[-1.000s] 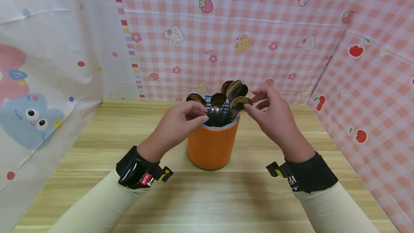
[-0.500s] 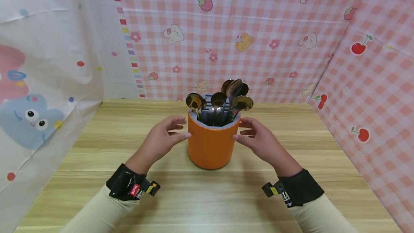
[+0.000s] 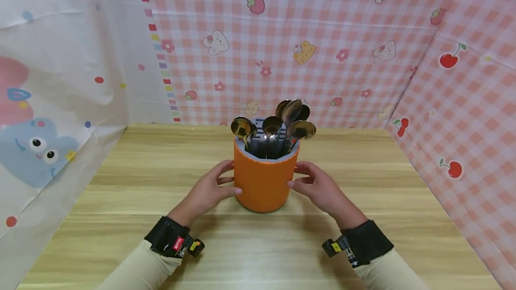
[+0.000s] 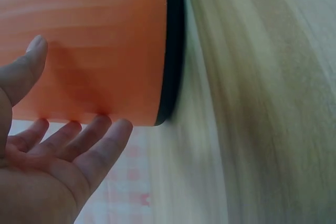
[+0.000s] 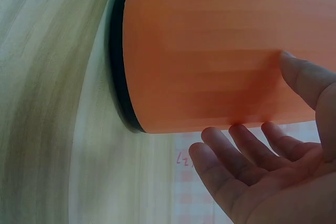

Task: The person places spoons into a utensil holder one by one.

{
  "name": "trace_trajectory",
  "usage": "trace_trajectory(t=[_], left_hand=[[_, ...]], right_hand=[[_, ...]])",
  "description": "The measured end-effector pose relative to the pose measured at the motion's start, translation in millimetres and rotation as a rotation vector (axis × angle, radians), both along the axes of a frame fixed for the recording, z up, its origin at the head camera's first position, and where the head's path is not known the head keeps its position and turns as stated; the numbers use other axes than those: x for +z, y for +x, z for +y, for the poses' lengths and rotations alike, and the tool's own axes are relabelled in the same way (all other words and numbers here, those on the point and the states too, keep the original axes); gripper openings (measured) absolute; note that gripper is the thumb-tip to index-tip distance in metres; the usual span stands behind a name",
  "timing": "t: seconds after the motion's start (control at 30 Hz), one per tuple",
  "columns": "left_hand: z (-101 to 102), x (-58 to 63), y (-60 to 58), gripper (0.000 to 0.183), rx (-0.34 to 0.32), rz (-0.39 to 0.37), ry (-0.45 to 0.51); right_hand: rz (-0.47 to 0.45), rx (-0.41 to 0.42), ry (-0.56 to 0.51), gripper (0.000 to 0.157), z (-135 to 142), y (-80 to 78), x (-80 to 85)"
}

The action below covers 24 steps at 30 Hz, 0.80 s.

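Observation:
An orange utensil holder (image 3: 264,185) with a pale grey inner rim stands upright on the wooden table. Several gold-toned spoons (image 3: 301,130) stick out of its top, bowls upward; a dark slotted piece (image 3: 260,125) shows behind them. My left hand (image 3: 209,189) is at the holder's left side, fingertips right at its wall and thumb in front. On the opposite side my right hand (image 3: 316,187) mirrors it, fingertips at the wall. Both wrist views show fairly straight, spread fingers along the orange wall, and the black base (image 4: 174,51) close to the tabletop.
The light wooden table (image 3: 258,254) surrounds the holder. Behind it hangs a pink checked cloth (image 3: 242,70), and a similar cloth (image 3: 467,115) walls the right side. A white printed cloth (image 3: 60,88) stands at the left.
Both hands have come down from beside the spoons to the lower sides of the holder, and now reach its wall. The holder and spoons stay in nearly the same place.

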State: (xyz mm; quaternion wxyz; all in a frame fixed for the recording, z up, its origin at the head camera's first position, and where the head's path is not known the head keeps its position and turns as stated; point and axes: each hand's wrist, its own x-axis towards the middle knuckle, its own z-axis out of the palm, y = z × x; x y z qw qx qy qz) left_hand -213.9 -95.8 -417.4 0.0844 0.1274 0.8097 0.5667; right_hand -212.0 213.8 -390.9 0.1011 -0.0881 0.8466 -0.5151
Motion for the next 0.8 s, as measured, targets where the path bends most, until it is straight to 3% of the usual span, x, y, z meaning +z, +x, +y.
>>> trace_trajectory(t=[0.47,0.6,0.8], left_hand=[[23,-5.9,-5.5,0.081,0.054,0.034,-0.014],[36,-6.0,-8.3,0.081,0.063,0.05,-0.049],[63,-7.6,-14.6,0.082,0.039,0.073,-0.076]], right_hand=[[0.003,-0.032,0.08,0.065,11,0.1,-7.4],[0.023,-0.055,0.153,0.054,19,0.7,-10.4],[-0.014,-0.041,0.283,0.036,32,5.9,-17.5]])
